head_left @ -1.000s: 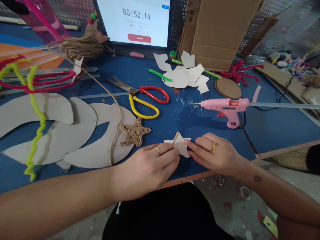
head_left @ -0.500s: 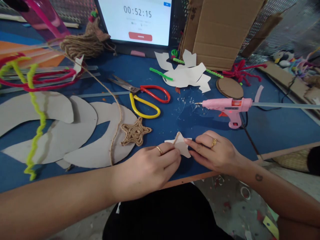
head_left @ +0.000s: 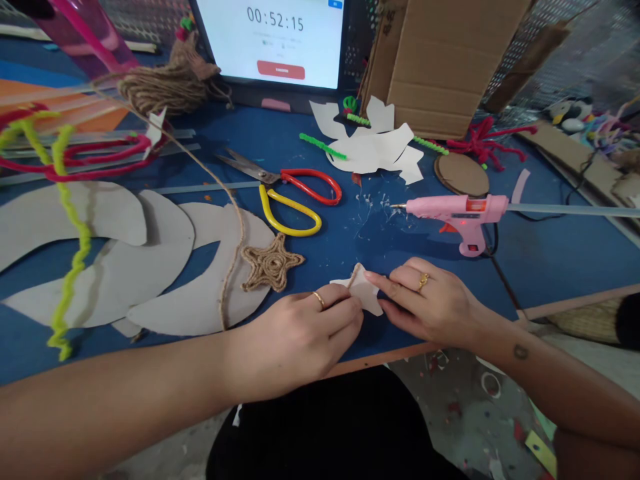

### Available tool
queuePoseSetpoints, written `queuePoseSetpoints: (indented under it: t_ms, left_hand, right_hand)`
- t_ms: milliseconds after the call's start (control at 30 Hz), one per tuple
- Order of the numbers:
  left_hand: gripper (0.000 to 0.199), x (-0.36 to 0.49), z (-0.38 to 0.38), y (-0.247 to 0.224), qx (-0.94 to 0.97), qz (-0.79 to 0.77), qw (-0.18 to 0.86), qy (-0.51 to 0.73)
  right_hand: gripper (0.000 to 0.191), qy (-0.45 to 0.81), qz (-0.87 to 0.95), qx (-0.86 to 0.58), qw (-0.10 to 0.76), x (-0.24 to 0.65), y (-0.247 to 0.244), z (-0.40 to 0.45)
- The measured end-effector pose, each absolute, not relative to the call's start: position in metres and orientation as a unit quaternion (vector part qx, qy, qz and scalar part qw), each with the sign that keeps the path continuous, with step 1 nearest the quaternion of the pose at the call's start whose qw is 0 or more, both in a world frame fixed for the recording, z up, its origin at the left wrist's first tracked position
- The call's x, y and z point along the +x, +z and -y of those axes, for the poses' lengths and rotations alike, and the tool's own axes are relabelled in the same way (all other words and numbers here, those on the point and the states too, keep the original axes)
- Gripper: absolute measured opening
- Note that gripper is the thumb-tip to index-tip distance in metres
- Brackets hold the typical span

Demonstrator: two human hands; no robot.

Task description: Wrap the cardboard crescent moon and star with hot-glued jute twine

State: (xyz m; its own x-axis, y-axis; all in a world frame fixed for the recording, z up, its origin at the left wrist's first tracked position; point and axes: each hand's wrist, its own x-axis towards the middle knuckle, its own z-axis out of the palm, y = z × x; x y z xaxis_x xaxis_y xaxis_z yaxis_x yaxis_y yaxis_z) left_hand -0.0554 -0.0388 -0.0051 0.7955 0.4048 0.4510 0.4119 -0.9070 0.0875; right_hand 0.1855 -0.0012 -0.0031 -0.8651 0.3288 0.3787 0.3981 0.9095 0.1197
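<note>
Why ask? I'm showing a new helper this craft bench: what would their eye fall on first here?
The pink hot glue gun stands out on the blue table, right of centre, with red-and-yellow-handled scissors to its left. At the top, a screen shows a large 00:52:15. Nearest the viewer, the left hand and right hand hold a small pale card star beside a coiled jute star.

Your fingers [head_left: 340,313] hold a small pale cardboard star [head_left: 369,297] between them, lying flat, with a strand of jute twine [head_left: 353,277] along its upper point.
</note>
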Motion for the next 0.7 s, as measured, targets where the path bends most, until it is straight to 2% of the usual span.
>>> queuePoseSetpoints:
  t_ms: [167, 367, 533, 700]
  left_hand:
    - [0.035, -0.055, 0.039, -0.004, -0.946, 0.22, 0.014, -0.238]
    - [0.036, -0.054, 0.039, -0.006, -0.946, 0.218, 0.01, -0.239]
    - [0.036, -0.055, 0.04, -0.005, -0.946, 0.22, 0.009, -0.237]
    - [0.035, -0.056, 0.04, -0.005, -0.947, 0.216, 0.004, -0.237]
  right_hand:
    - [0.038, -0.122, 0.954, -0.181, 0.204, 0.19, -0.005, 0.004]
    - [0.031, -0.067, 0.947, -0.202, 0.239, 0.192, -0.003, 0.001]
    - [0.023, -0.069, 0.951, -0.199, 0.225, 0.187, -0.002, -0.002]
    - [0.026, -0.123, 0.955, -0.188, 0.192, 0.182, 0.0, 0.001]
